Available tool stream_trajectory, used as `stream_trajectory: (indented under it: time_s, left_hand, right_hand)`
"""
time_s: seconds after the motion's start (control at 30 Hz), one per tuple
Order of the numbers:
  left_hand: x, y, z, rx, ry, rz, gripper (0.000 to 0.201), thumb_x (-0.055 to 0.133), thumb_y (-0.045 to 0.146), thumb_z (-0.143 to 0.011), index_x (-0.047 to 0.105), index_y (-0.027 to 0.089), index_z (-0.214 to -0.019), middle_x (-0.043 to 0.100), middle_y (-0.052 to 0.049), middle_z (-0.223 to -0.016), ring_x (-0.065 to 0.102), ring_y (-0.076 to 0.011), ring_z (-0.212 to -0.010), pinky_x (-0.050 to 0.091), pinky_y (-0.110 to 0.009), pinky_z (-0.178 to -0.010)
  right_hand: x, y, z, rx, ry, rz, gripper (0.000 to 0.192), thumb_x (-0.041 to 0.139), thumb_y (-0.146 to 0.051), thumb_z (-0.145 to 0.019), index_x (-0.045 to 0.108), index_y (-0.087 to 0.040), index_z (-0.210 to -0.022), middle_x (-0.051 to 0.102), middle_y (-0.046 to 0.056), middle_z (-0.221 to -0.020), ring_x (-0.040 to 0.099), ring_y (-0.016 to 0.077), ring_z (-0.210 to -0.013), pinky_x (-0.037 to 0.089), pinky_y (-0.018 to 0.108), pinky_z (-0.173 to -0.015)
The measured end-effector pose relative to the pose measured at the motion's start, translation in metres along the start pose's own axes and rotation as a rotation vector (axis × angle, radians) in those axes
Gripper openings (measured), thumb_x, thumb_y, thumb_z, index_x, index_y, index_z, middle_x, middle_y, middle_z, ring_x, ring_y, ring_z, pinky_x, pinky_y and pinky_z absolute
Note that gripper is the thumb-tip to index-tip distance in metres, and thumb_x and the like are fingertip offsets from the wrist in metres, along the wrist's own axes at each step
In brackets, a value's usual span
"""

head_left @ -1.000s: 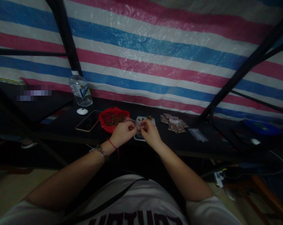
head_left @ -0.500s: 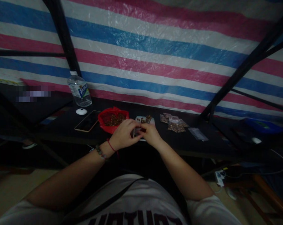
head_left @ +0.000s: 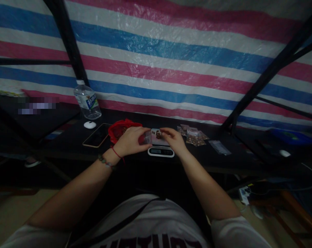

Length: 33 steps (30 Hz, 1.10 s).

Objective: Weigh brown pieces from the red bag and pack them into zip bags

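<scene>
Your hands have separated since half a second ago, uncovering the small scale [head_left: 161, 151] between them. Your left hand [head_left: 131, 141] pinches a clear packet [head_left: 146, 137] (beside the red bag [head_left: 117, 131]); your right hand [head_left: 174, 139] reaches fingers-forward over the scale, grip unclear.

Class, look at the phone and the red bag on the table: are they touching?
Cannot tell. In the head view the phone lies beside the red bag, but the dim light hides whether their edges meet.

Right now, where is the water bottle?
In the head view, the water bottle stands at the table's far left, against the striped tarp, behind the white mouse and phone.
</scene>
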<state>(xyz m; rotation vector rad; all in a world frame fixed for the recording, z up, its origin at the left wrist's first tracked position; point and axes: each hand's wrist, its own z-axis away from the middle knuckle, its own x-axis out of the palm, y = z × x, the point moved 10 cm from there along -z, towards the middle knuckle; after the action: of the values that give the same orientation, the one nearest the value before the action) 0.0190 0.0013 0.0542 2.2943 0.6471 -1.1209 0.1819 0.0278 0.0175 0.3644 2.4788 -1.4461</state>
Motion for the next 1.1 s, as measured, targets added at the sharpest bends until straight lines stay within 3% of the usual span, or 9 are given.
stream_trajectory:
  time_s: [0.1,0.17,0.27,0.33,0.47,0.6,0.73,0.93,1.1]
  left_hand:
    - [-0.013,-0.017,-0.009,-0.041,0.118,0.007,0.066,0.061,0.052,-0.074,0.050,0.015,-0.127,0.059,-0.011,-0.121,0.056,-0.0264,-0.110,0.042,-0.039,-0.097]
    - [-0.012,-0.026,-0.016,-0.063,0.162,0.004,0.068,0.061,0.052,-0.073,0.049,0.014,-0.128,0.058,-0.012,-0.123,0.054,-0.0272,-0.112,0.040,-0.041,-0.099]
    - [0.006,-0.037,-0.023,-0.109,0.146,0.002,0.064,0.062,0.053,-0.072,0.053,0.015,-0.123,0.061,-0.011,-0.117,0.056,-0.0277,-0.108,0.042,-0.041,-0.097]
    - [0.020,-0.044,-0.022,-0.143,0.117,0.012,0.061,0.061,0.053,-0.072,0.055,0.015,-0.120,0.062,-0.011,-0.112,0.058,-0.0271,-0.103,0.044,-0.041,-0.093]
    - [0.040,-0.053,-0.010,-0.174,0.077,0.029,0.059,0.060,0.055,-0.073,0.057,0.016,-0.116,0.063,-0.010,-0.111,0.059,-0.0273,-0.102,0.045,-0.041,-0.092]
    - [0.047,-0.064,0.000,-0.216,0.072,0.064,0.058,0.059,0.057,-0.073,0.057,0.017,-0.115,0.063,-0.010,-0.112,0.059,-0.0273,-0.104,0.045,-0.040,-0.093]
    - [0.043,-0.072,0.002,-0.255,0.120,0.116,0.060,0.061,0.057,-0.072,0.056,0.016,-0.116,0.062,-0.010,-0.115,0.058,-0.0264,-0.106,0.045,-0.039,-0.094]
    - [0.030,-0.074,0.007,-0.261,0.203,0.134,0.059,0.063,0.053,-0.072,0.055,0.016,-0.116,0.062,-0.010,-0.115,0.058,-0.0257,-0.106,0.044,-0.039,-0.095]
    - [0.028,-0.078,0.011,-0.272,0.238,0.121,0.056,0.063,0.050,-0.072,0.054,0.016,-0.117,0.062,-0.010,-0.113,0.058,-0.0252,-0.105,0.045,-0.038,-0.094]
  right_hand:
    - [-0.037,0.045,-0.014,0.070,0.167,0.076,0.049,0.066,-0.037,-0.073,0.058,-0.020,-0.118,0.062,0.009,-0.116,0.058,0.0208,-0.105,0.045,0.038,-0.092]
    - [-0.046,0.078,-0.020,0.144,0.182,0.174,0.061,0.071,-0.039,-0.067,0.054,-0.018,-0.122,0.059,0.011,-0.120,0.056,0.0231,-0.110,0.043,0.040,-0.095]
    - [-0.038,0.113,-0.024,0.215,0.121,0.263,0.064,0.075,-0.037,-0.063,0.055,-0.016,-0.120,0.059,0.012,-0.120,0.055,0.0238,-0.111,0.040,0.041,-0.098]
    - [-0.027,0.120,-0.026,0.219,0.068,0.273,0.056,0.074,-0.036,-0.063,0.059,-0.017,-0.113,0.062,0.010,-0.115,0.057,0.0228,-0.107,0.041,0.040,-0.096]
    - [-0.013,0.109,-0.034,0.185,0.019,0.275,0.038,0.073,-0.034,-0.063,0.066,-0.016,-0.096,0.067,0.007,-0.098,0.062,0.0208,-0.093,0.046,0.038,-0.089]
    - [-0.012,0.091,-0.046,0.191,0.024,0.212,0.035,0.074,-0.031,-0.063,0.066,-0.017,-0.094,0.068,0.006,-0.095,0.064,0.0192,-0.088,0.048,0.037,-0.087]
    - [0.007,0.063,-0.055,0.113,-0.025,0.003,0.040,0.075,-0.024,-0.062,0.062,-0.017,-0.099,0.068,0.005,-0.097,0.064,0.0173,-0.090,0.048,0.034,-0.087]
    - [0.049,0.039,-0.053,0.184,-0.123,-0.174,0.050,0.075,-0.023,-0.060,0.050,-0.020,-0.103,0.066,0.001,-0.088,0.064,0.0156,-0.079,0.054,0.029,-0.066]
    - [0.072,0.025,-0.053,0.152,-0.262,-0.186,0.039,0.075,-0.017,-0.059,0.058,-0.018,-0.095,0.067,0.002,-0.090,0.064,0.0158,-0.085,0.052,0.033,-0.080]
